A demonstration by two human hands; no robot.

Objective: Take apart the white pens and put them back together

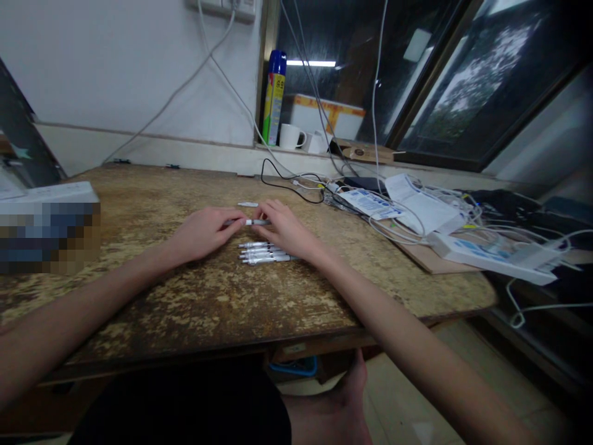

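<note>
My left hand (204, 232) pinches one end of a slim pen (250, 222) just above the worn wooden table (222, 303). The pen's other end is between the fingers of my right hand (282, 228), so it lies level across the gap between both hands. Nearer to me, several white and clear pens (262, 253) lie side by side in a row, partly under my right wrist. Beyond my fingers a single white pen piece (248, 204) rests on the wood; my right fingertips hide where it ends.
To the right are tangled cables, papers (412, 204) and a white power strip (491, 256). A spray can (275, 99) and a white mug (291, 136) stand on the window sill. A partly blurred box (46, 198) sits at the table's left.
</note>
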